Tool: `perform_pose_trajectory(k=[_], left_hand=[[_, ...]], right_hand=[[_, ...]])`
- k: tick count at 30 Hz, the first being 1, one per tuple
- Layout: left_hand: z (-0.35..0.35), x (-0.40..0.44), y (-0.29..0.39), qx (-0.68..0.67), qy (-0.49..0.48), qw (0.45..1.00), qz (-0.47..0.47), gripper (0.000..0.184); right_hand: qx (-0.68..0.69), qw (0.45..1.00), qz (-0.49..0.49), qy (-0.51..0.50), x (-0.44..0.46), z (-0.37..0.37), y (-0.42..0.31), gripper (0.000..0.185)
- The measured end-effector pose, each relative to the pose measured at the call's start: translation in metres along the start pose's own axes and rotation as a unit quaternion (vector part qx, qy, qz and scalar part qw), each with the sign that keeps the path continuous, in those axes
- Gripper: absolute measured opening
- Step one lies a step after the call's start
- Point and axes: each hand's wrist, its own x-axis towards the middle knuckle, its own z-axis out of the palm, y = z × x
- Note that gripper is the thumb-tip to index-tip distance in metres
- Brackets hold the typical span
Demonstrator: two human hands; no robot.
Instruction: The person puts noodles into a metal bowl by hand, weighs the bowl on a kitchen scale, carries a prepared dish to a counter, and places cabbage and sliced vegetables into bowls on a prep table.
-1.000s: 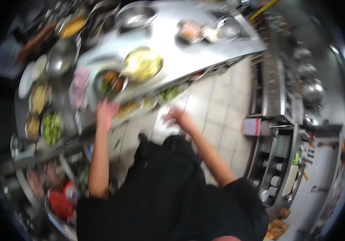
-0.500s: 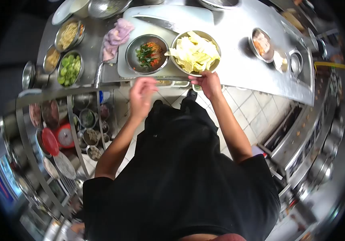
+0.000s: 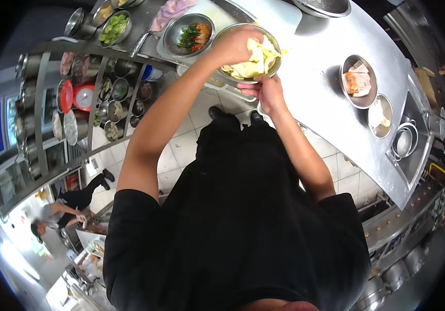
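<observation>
A steel bowl of pale yellow-green cut cabbage leaves is at the counter's near edge. Reaching in from the left, my left hand lies over the cabbage with its fingers curled onto the leaves; the fingertips are partly hidden. At the bowl's near side my right hand grips it, thumb up by the rim and fingers underneath. Just left stands another steel bowl holding chopped green and red-orange ingredients.
A pink cloth and a bowl of sliced green vegetable are at the upper left. Bowls with meat pieces and a white food stand right, near a sink. A rack is at left; another person works beyond it.
My left hand has moved from in front of the counter into the cabbage bowl. My right hand stays at that bowl's near side. The view has turned, and another person now shows at lower left.
</observation>
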Motion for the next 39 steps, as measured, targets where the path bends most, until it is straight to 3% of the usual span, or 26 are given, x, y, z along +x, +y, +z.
perform_pose_trajectory(k=[4,8,9,14,16,18,20,22,26,29,31,32,33,34,36,37,38,39], left_hand=[[-0.032,0.004,0.020,-0.063,0.083,0.990,-0.093,0.019],[-0.026,-0.002,0.033,-0.118,0.049,0.988,-0.089,0.026],[-0.024,-0.005,0.035,-0.069,-0.009,0.988,-0.136,0.032],[-0.018,-0.027,0.059,0.010,0.071,0.997,-0.021,0.029],[-0.017,-0.041,0.071,0.166,0.072,0.983,0.018,0.026],[-0.007,-0.044,0.080,0.185,0.085,0.979,0.009,0.021],[-0.001,-0.046,0.076,0.189,0.031,0.981,-0.015,0.018],[0.002,-0.052,0.071,0.177,0.044,0.983,-0.015,0.017],[-0.003,-0.081,0.078,0.075,0.154,0.985,-0.012,0.022],[-0.016,-0.130,0.084,-0.049,0.289,0.956,0.012,0.030],[-0.011,-0.182,0.070,-0.131,0.336,0.933,-0.025,0.028],[-0.005,-0.207,0.061,-0.148,0.331,0.931,-0.029,0.028],[0.001,-0.231,0.052,-0.314,0.288,0.895,-0.133,0.026],[0.007,-0.254,0.044,-0.468,0.232,0.820,-0.233,0.025],[0.017,-0.290,0.030,-0.631,0.061,0.699,-0.331,0.030],[0.027,-0.307,0.024,-0.662,0.017,0.669,-0.337,0.035],[0.039,-0.324,0.017,-0.670,-0.004,0.652,-0.355,0.028],[0.053,-0.342,0.009,-0.642,-0.012,0.667,-0.379,0.025]], right_hand=[[0.009,1.000,0.015,-0.021,0.003,-0.005,-0.008,0.046],[0.016,0.999,0.005,-0.044,0.004,-0.009,-0.011,0.048],[0.014,0.999,0.002,-0.041,0.002,-0.009,-0.012,0.049],[-0.048,0.998,-0.019,-0.036,-0.006,-0.006,-0.020,0.043],[-0.057,0.998,-0.020,-0.031,-0.011,-0.002,-0.022,0.043],[-0.080,0.994,-0.063,-0.029,-0.013,-0.001,-0.020,0.043],[-0.101,0.993,-0.057,-0.019,-0.017,0.003,-0.019,0.042],[-0.092,0.994,-0.056,-0.008,-0.022,0.005,-0.017,0.040],[-0.058,0.997,-0.044,0.033,-0.029,0.005,-0.009,0.046],[-0.116,0.990,-0.063,0.040,-0.052,-0.003,0.002,0.043],[-0.149,0.986,-0.057,0.053,-0.082,-0.005,0.013,0.041],[-0.179,0.981,-0.046,0.065,-0.099,-0.003,0.019,0.040],[-0.189,0.980,-0.019,0.054,-0.116,0.001,0.026,0.041],[-0.199,0.979,0.012,0.043,-0.130,0.003,0.034,0.043],[-0.177,0.981,0.069,0.043,-0.147,0.005,0.066,0.047],[-0.176,0.977,0.114,0.040,-0.149,0.001,0.088,0.048],[-0.174,0.971,0.162,0.035,-0.148,-0.003,0.111,0.049],[-0.183,0.961,0.206,0.033,-0.146,-0.001,0.132,0.053]])
